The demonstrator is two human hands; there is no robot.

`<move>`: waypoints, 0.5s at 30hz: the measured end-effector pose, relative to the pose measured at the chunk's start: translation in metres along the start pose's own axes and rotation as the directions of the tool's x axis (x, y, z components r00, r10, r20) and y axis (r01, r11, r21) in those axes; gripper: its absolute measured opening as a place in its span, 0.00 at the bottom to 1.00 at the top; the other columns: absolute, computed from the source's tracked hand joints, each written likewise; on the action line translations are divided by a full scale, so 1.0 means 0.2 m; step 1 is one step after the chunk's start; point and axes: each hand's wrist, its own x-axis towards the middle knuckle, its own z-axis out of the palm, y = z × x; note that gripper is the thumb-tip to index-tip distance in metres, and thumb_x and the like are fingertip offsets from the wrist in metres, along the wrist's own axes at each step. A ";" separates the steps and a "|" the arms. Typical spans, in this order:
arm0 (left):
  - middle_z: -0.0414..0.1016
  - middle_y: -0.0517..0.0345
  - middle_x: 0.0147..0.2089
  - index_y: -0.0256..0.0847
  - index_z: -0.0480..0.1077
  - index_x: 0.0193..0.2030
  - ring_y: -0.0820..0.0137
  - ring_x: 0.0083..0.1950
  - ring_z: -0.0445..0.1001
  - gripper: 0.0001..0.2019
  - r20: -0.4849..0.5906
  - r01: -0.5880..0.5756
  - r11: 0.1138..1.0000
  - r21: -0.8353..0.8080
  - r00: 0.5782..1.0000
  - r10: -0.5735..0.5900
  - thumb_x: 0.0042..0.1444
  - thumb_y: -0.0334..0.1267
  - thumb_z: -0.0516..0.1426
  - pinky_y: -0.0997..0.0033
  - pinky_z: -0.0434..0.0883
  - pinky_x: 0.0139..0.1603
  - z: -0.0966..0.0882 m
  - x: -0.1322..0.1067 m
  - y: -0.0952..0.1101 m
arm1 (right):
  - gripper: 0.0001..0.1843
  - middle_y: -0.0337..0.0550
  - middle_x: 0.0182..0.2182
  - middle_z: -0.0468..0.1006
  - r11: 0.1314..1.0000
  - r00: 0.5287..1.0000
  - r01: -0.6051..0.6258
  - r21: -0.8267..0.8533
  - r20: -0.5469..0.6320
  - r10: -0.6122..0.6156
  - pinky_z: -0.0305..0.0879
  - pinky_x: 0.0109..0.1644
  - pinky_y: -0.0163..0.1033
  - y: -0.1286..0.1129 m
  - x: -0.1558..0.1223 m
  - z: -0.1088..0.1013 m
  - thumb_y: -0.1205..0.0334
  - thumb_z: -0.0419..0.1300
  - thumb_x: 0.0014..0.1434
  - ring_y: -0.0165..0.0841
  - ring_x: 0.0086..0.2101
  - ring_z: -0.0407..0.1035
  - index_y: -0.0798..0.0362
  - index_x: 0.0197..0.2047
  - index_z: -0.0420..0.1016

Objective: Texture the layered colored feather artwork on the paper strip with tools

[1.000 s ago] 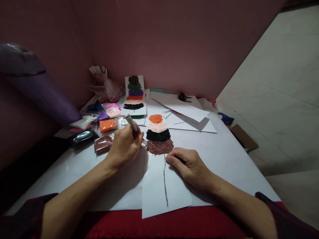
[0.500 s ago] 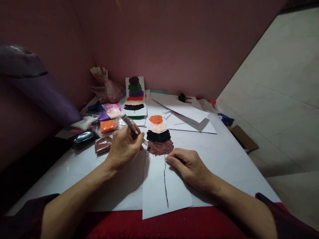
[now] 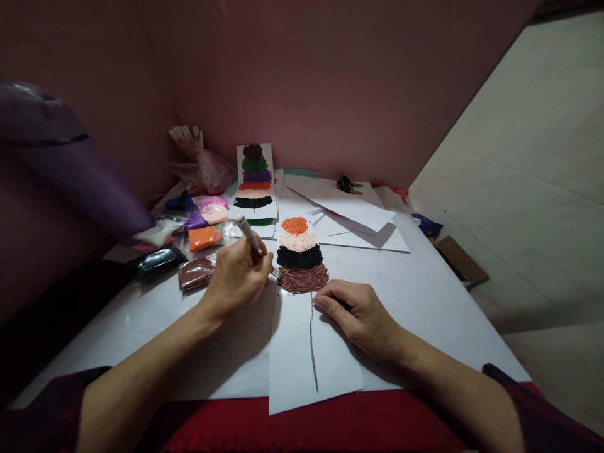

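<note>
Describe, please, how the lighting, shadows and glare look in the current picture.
Head view: dim light overall; head view: a soft shadow on the white table cover below the left hand; head view: bright glare on the black packet.

Home-like craft corner — white-covered table [image 3: 410, 296] against pinkish wall [image 3: 302, 82] — coloured clay packets [image 3: 204, 238], layered clay picture [image 3: 300, 257], keys [image 3: 348, 185].

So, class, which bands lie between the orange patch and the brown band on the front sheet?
Between the orange patch and the brown band, the head view shows a pale peach band, then a black band.
</note>
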 end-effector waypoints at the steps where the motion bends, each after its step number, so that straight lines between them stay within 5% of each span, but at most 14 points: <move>1: 0.68 0.64 0.19 0.42 0.62 0.28 0.73 0.20 0.69 0.06 -0.002 -0.004 1.000 0.012 1.000 0.004 0.52 0.33 0.57 0.74 0.66 0.20 0.00 0.00 0.00 | 0.11 0.41 0.25 0.75 1.000 1.000 -0.004 0.003 0.000 0.004 0.65 0.32 0.36 0.00 0.00 0.00 0.65 0.55 0.64 0.29 0.26 0.68 0.55 0.31 0.74; 15: 0.69 0.64 0.19 0.42 0.63 0.29 0.72 0.19 0.70 0.05 -0.061 -0.107 0.993 0.043 0.992 0.109 0.53 0.33 0.56 0.73 0.66 0.21 -0.02 0.00 0.01 | 0.12 0.41 0.25 0.75 1.000 1.000 -0.017 0.015 0.000 0.017 0.65 0.31 0.36 -0.01 0.00 0.00 0.64 0.55 0.65 0.30 0.27 0.69 0.54 0.30 0.74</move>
